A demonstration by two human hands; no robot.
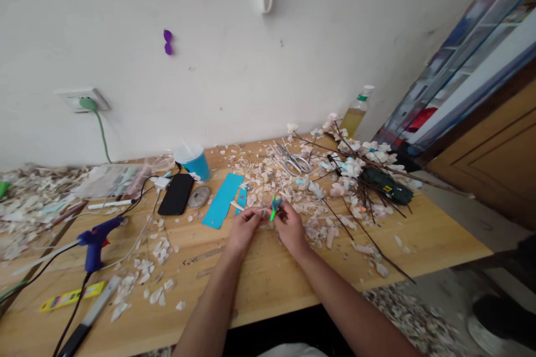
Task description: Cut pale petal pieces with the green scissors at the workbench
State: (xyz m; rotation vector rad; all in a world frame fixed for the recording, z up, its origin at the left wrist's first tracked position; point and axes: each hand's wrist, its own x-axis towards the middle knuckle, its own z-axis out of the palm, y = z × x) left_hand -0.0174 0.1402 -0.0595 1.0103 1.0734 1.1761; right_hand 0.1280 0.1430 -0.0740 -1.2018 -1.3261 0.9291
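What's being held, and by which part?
The right hand holds a small green-and-blue item at its right side; the exact part is unclear. Whether the left hand holds anything can't be told.

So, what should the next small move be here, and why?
Probably bring the left hand in to steady the green-and-blue piece. The right hand seems to pinch that piece, and the left is close beside it with its fingers curled, so a slight shift should do; what the left fingers hold is too small to tell.
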